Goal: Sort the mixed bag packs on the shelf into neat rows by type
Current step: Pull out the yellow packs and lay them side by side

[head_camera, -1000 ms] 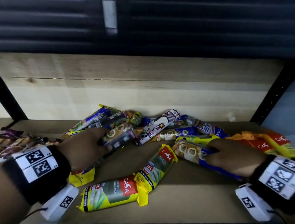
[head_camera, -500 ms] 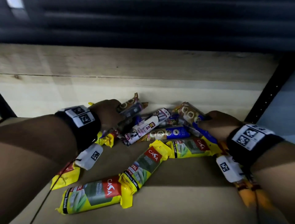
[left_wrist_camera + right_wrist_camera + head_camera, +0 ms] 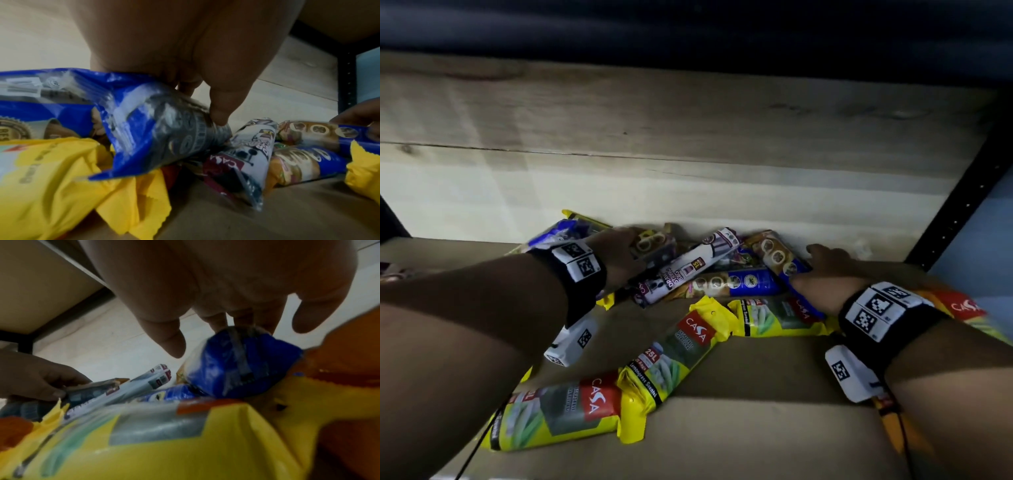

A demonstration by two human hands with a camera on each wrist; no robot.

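Note:
Mixed bag packs lie heaped against the shelf's back board. My left hand (image 3: 619, 260) grips a blue pack with ring pictures (image 3: 654, 241); in the left wrist view the thumb (image 3: 218, 113) presses on that pack (image 3: 164, 138) and the fingers curl behind it. My right hand (image 3: 828, 270) lies over the blue end of a similar pack (image 3: 777, 255). In the right wrist view its fingertips (image 3: 218, 321) touch that pack (image 3: 242, 363) while the thumb stays off it. A white drawstring pack (image 3: 688, 270) and another blue pack (image 3: 736, 282) lie between the hands.
Three yellow Casa packs (image 3: 681, 346) (image 3: 558, 414) (image 3: 777, 315) lie in front of the heap on the cardboard shelf floor (image 3: 756, 428). Orange packs (image 3: 962, 306) sit under my right forearm. A black upright post (image 3: 962, 205) bounds the right side. The wooden back board (image 3: 688, 171) stands just behind the heap.
Both hands have carried their blue packs from the front of the heap back towards the wooden board. The right thumb has come off its pack.

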